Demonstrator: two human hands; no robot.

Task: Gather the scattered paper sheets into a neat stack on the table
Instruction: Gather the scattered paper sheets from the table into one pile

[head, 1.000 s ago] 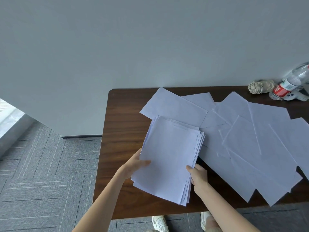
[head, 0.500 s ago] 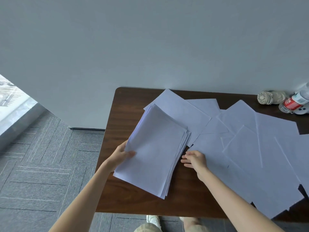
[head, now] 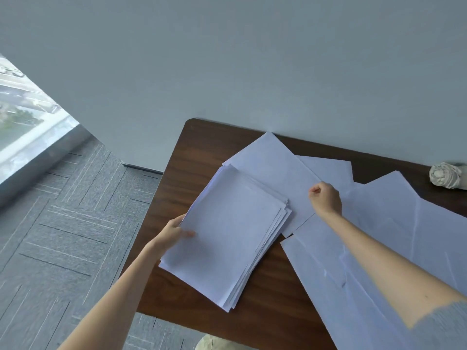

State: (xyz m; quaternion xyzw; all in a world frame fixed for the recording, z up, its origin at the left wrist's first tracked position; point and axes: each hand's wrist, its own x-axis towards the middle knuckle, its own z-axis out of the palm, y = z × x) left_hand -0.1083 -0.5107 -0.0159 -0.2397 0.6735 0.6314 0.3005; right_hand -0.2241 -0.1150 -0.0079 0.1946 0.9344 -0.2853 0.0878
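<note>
Grey carpet floor (head: 75,236) on the left, open. Table (head: 202,152) has a rounded far-left corner and its far edge sits against the wall (head: 252,59). There is a bare wood strip along the left edge and more bare wood at the front.

Left hand (head: 174,233) grips the stack (head: 232,233) at its left side, thumb on top, other fingers hidden underneath. One stack, edges fanned unevenly on the right, lying over the table's left part, close to the left edge.

Right hand (head: 326,198) has its fingers curled tight, thumb against forefinger, pinching the right corner of a loose sheet (head: 273,162) just behind the stack.

Scattered sheets (head: 391,223) overlap to the right, at least five; exact count unclear. They run out of view.

One rolled cloth bundle (head: 447,175) lies at the far right on bare wood.
</note>
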